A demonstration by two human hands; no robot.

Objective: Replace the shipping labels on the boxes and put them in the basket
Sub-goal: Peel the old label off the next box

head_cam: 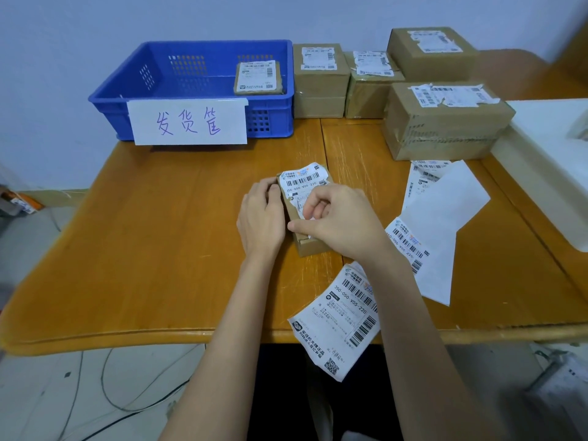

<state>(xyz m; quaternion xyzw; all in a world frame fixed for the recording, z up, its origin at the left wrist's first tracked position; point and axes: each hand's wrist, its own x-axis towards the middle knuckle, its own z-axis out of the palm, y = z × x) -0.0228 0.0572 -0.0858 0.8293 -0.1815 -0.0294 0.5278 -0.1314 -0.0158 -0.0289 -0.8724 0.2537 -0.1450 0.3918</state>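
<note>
A small cardboard box (310, 245) lies on the wooden table (159, 249) at the middle. Its torn white shipping label (304, 179) is partly peeled up at the far end. My left hand (262, 214) grips the box's left side. My right hand (334, 218) pinches the torn label over the box top. The blue basket (191, 87) stands at the back left with a paper sign on its front; one labelled box (259, 78) lies inside it at the right.
Several labelled cardboard boxes (445, 119) stand at the back right. Fresh labels (340, 319) and white backing sheets (445, 211) lie right of my hands, one label overhanging the near edge. A white foam block (547, 173) sits far right.
</note>
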